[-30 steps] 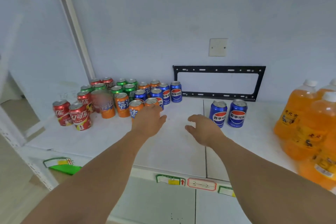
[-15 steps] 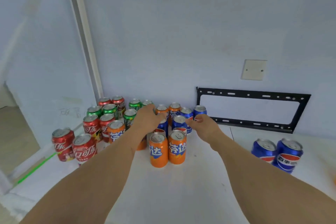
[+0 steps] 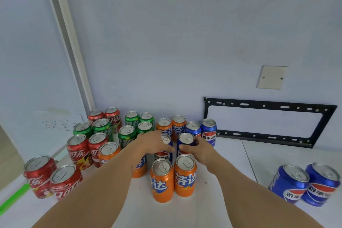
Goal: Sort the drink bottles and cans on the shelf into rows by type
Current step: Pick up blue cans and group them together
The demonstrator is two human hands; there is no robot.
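— Both hands are wrapped round blue cans: our left hand [image 3: 155, 144] curls over the left blue can [image 3: 163, 152], our right hand [image 3: 199, 151] grips the right blue can [image 3: 186, 144] from its outer side. Fingers are bent round the walls, thumbs to the middle; how tight we hold, we cannot tell.

— So where do these two belong?

— Probably with the other blues. Two blue cans [image 3: 201, 131] stand at the back just behind our hands, and a blue pair [image 3: 303, 183] sits well apart on the right.

— What should we watch as we lift?

— Two orange cans [image 3: 173, 177] stand just in front of our hands, touching each other, and more orange [image 3: 171, 126] just behind. We should lift straight up before moving sideways, or our wrists may knock the front pair over. Keep both cans upright.

— And the rest?

— Green cans [image 3: 137, 124] and red cans [image 3: 87, 146] crowd the left, with two more reds [image 3: 52, 176] near the edge; one orange can [image 3: 108, 153] sits among the reds, so the rows are not yet done.

— What about the surface?

— We have a white shelf [image 3: 203, 205], smooth, with a seam on the right. Behind it is a pale wall with a black bracket [image 3: 266, 122] and a blank plate [image 3: 271, 77]; a white panel with handwriting stands at the left.
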